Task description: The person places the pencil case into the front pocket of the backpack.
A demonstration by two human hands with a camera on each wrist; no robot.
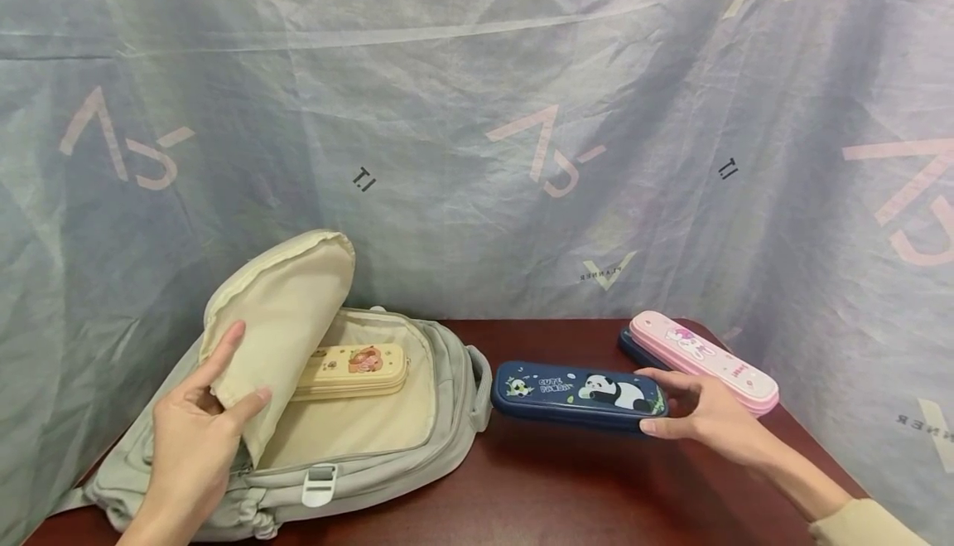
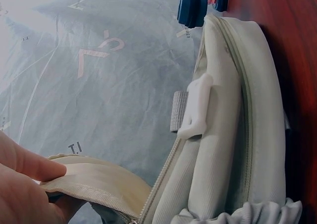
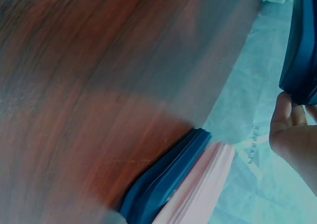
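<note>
In the head view my left hand (image 1: pixel 195 430) pinches the cream-lined front flap (image 1: pixel 286 314) of a pale green backpack (image 1: pixel 373 471) and holds it raised. Inside the opened pocket lies a yellow pencil case (image 1: pixel 354 370) with a brown animal picture, its left end hidden by the flap. My right hand (image 1: pixel 704 413) grips the right end of a navy panda pencil case (image 1: pixel 570 393), holding it up over the table just right of the backpack. The left wrist view shows the flap edge (image 2: pixel 94 189) between thumb and fingers.
A pink rabbit pencil case (image 1: pixel 708 355) rests on a dark blue case (image 1: pixel 633 349) at the table's back right. A white buckle (image 1: pixel 319 484) sits on the backpack's near side. Grey printed cloth (image 1: pixel 462 148) hangs behind the dark red table (image 1: pixel 551 488).
</note>
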